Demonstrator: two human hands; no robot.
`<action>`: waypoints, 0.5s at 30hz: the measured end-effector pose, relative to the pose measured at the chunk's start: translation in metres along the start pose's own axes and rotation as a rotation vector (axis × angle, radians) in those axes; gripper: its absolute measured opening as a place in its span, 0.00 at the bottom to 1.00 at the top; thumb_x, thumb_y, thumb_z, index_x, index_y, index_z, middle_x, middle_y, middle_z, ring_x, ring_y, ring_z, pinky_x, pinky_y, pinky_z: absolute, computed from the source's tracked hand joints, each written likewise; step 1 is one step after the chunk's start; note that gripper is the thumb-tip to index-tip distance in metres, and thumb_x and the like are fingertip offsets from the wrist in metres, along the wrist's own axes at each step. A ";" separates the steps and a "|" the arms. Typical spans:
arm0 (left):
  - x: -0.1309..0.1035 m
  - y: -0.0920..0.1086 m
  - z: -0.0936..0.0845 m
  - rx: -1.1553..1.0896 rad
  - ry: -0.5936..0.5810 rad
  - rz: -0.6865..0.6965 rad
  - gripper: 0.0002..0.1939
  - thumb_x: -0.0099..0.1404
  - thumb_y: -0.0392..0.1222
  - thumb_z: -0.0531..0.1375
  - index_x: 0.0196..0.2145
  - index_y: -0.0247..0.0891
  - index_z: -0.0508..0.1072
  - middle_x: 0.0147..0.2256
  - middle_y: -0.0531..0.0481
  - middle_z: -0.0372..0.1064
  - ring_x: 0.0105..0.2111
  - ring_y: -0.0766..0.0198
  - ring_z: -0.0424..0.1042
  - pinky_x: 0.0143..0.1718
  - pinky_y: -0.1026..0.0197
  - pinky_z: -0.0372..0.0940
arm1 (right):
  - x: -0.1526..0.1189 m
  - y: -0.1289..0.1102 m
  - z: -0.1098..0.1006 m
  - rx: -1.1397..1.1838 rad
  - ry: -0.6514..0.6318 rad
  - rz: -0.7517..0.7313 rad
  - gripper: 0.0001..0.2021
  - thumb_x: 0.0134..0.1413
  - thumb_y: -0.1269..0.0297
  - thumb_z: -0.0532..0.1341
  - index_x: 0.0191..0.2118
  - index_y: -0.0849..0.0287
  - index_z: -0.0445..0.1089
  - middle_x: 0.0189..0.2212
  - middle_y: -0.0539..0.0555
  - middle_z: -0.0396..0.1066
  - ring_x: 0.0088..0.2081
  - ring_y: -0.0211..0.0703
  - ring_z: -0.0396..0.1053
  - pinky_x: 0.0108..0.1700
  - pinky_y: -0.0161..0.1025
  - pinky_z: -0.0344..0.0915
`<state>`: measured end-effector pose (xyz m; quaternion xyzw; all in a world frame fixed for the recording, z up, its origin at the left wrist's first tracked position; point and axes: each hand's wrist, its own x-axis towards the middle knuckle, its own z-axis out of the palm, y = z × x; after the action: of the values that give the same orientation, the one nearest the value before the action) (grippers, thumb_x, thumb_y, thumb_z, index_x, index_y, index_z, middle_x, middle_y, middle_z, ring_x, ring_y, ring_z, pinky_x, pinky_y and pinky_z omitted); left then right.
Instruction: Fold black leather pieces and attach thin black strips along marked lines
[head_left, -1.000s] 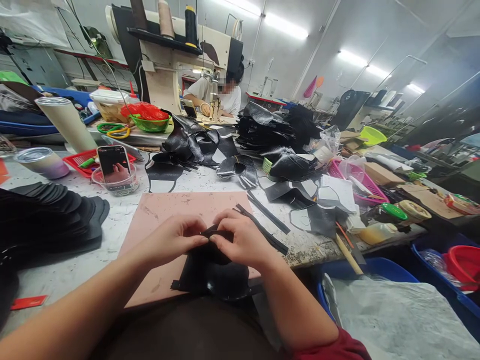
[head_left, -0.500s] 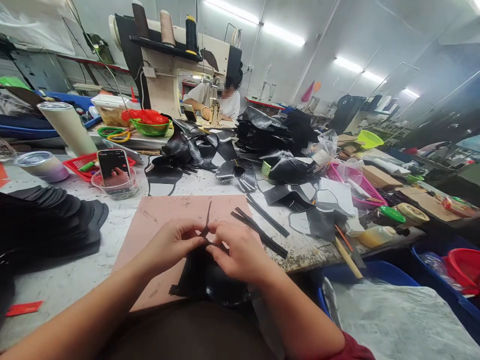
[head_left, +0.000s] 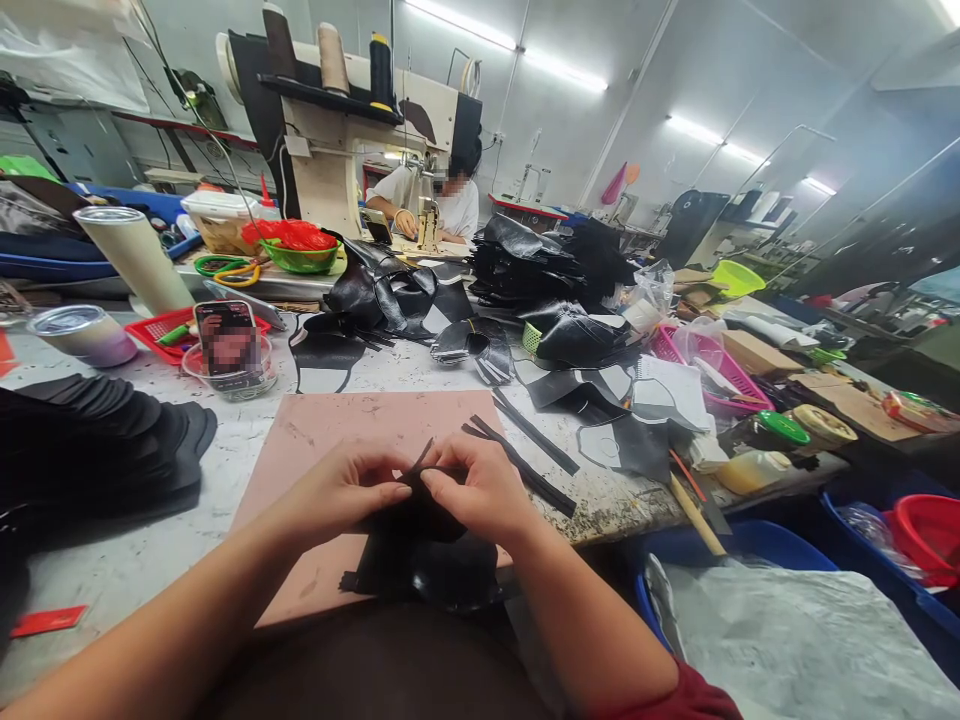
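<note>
A black leather piece (head_left: pixel 442 575) hangs between my hands at the near edge of a pink board (head_left: pixel 322 425), its lower part shiny and curved. My left hand (head_left: pixel 364 488) is closed, thumb and fingers pinching the top edge of this piece. Right beside it, my right hand (head_left: pixel 480 492) pinches the same edge, fingertips almost meeting the left ones. The end of a thin black strip (head_left: pixel 424 455) sticks up between the fingertips; the rest of it is hidden by the fingers. Several loose black strips (head_left: pixel 525 470) lie to the right of my right hand.
A stack of black pieces (head_left: pixel 112 450) fills the table's left side. Behind the board lie black leather parts (head_left: pixel 405 295). A phone (head_left: pixel 227 340) leans in a clear bowl. Right stand a pink basket (head_left: pixel 750 395) and a wooden-handled tool (head_left: pixel 697 515). Someone sits behind a sewing machine (head_left: pixel 322 150).
The thin strip's free end has become shorter and leans to the right. My right hand has turned and risen slightly, and the leather's top edge is lifted between my hands.
</note>
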<state>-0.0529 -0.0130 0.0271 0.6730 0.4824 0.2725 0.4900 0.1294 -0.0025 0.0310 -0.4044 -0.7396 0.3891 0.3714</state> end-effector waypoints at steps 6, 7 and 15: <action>0.001 0.003 0.000 0.091 -0.025 0.028 0.15 0.53 0.50 0.56 0.31 0.34 0.70 0.19 0.59 0.53 0.21 0.70 0.53 0.21 0.67 0.51 | 0.001 -0.003 0.001 -0.070 -0.023 -0.009 0.08 0.41 0.73 0.58 0.19 0.58 0.58 0.23 0.47 0.65 0.27 0.35 0.62 0.31 0.32 0.58; 0.000 0.003 0.000 0.112 -0.027 0.036 0.14 0.52 0.49 0.56 0.30 0.35 0.69 0.20 0.58 0.54 0.22 0.70 0.54 0.22 0.67 0.52 | 0.001 -0.004 0.001 -0.093 -0.028 -0.032 0.09 0.41 0.72 0.58 0.19 0.58 0.56 0.23 0.47 0.62 0.27 0.35 0.61 0.30 0.32 0.57; -0.001 0.008 0.002 0.102 -0.026 -0.094 0.14 0.54 0.51 0.55 0.29 0.36 0.68 0.22 0.57 0.57 0.23 0.68 0.56 0.23 0.66 0.52 | 0.003 0.006 -0.006 -0.127 -0.088 -0.245 0.06 0.42 0.72 0.56 0.21 0.58 0.57 0.27 0.48 0.59 0.29 0.36 0.60 0.33 0.33 0.58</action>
<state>-0.0489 -0.0155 0.0339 0.6770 0.5204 0.2155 0.4737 0.1351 0.0042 0.0288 -0.3165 -0.8222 0.3107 0.3568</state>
